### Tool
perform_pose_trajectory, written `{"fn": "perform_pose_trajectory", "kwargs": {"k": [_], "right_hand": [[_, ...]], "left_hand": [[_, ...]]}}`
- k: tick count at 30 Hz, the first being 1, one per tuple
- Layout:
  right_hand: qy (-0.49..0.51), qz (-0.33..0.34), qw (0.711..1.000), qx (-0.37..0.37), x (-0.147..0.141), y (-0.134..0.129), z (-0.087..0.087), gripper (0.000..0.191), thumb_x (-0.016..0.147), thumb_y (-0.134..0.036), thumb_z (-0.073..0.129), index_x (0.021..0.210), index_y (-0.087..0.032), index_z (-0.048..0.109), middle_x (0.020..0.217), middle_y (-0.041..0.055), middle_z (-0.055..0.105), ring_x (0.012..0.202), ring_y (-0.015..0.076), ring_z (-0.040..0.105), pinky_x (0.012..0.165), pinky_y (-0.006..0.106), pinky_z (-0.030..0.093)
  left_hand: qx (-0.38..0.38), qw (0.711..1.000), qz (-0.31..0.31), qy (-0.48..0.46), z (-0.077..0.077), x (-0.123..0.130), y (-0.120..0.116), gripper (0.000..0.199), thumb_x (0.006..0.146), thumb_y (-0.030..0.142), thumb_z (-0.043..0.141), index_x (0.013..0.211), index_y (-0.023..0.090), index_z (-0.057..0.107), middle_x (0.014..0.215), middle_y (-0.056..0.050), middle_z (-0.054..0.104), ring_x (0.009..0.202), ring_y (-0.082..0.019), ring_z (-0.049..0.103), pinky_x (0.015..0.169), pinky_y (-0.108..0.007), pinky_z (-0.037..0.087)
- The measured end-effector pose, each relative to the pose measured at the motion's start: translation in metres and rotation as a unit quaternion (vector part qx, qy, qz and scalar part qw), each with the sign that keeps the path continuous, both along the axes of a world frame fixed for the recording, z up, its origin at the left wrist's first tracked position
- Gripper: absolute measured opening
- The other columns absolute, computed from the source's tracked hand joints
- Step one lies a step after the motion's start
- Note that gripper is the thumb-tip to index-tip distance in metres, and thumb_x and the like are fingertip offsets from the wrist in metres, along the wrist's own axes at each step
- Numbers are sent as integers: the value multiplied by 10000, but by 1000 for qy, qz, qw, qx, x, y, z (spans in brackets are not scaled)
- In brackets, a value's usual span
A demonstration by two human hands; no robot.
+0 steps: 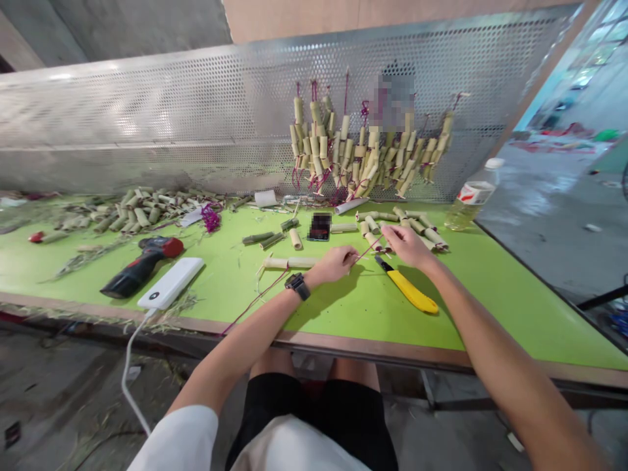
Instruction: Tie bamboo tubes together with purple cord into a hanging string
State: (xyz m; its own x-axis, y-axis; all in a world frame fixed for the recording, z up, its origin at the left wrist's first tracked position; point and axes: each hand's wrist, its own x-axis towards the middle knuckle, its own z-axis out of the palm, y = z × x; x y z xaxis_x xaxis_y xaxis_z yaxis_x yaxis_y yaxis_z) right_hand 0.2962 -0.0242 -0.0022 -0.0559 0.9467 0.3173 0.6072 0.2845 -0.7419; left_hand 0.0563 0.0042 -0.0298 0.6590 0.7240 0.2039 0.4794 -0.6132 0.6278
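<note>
A thin purple cord (369, 247) runs between my two hands over the green table. My left hand (334, 263), with a black watch at its wrist, is closed on the cord's lower end. Higher and to the right, my right hand (406, 245) pinches the other end. Beside my left hand lies a bamboo tube (277, 263), partly hidden behind that hand, with more cord trailing from it to the table's front edge. Just below my right hand rests a yellow utility knife (411, 291). Short bamboo pieces (426, 230) lie behind my right hand.
Strung bamboo bundles (358, 157) hang on the perforated metal panel (196, 111). A phone (319, 227) lies mid-table. Leftward are a cordless drill (142, 265), a white power bank (171, 282) with its cable, and a bamboo heap (132, 212). A bottle (473, 196) stands at the right edge.
</note>
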Motion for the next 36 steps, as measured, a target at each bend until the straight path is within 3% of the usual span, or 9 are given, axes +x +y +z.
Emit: {"fn": "perform_pose_trajectory", "kwargs": {"k": [4,8,13,18,23,30,36], "right_hand": [[16,22,1000,-10,0,1,-1,602,974,-814,397,782,-250,478,614,-25,439,560,158,415,556,332,351],[30,42,999,-7,-8,-5,3,571,942,-790,515,810,-236,548,634,-29,475,569,148,429,555,311,349],[44,49,998,-17,-19,-15,12,603,802,-774,726,635,-210,598,570,-6,546,517,120,430,512,289,320],[50,49,997,-28,-19,-18,16,619,794,-779,737,571,-207,656,504,24,601,447,120,475,463,285,348],[87,70,992,-53,-16,-14,15,625,806,-813,698,666,-204,707,564,42,669,470,139,556,474,287,433],[122,98,986,-67,-9,-6,7,614,866,-768,673,1005,-176,759,857,84,762,585,126,633,462,240,406],[131,63,989,-39,-6,-4,4,544,876,-708,704,1038,-195,788,962,96,784,608,137,645,484,265,457]], "left_hand": [[-21,1000,1,-11,1,0,0,250,1051,256,453,969,152,665,838,-54,703,711,-173,595,673,-289,439],[-19,999,-7,-35,3,-1,1,241,1053,243,451,991,151,665,869,-54,719,735,-168,608,716,-286,457],[14,998,-14,-56,7,-2,2,200,1038,214,480,1011,156,670,960,-61,754,789,-162,617,758,-278,454],[18,997,-24,-69,15,-4,-3,204,1051,247,478,996,150,648,936,-61,745,722,-144,579,720,-272,435],[28,997,-43,-64,22,-3,-8,268,1064,316,452,923,167,624,843,-32,671,696,-141,527,682,-270,404],[34,995,-36,-84,19,-3,-6,208,1060,260,430,973,162,591,868,-38,666,707,-143,525,684,-272,393],[34,997,-7,-74,19,-5,-6,172,1057,239,445,973,166,576,859,-44,663,695,-147,523,674,-276,384]]}}
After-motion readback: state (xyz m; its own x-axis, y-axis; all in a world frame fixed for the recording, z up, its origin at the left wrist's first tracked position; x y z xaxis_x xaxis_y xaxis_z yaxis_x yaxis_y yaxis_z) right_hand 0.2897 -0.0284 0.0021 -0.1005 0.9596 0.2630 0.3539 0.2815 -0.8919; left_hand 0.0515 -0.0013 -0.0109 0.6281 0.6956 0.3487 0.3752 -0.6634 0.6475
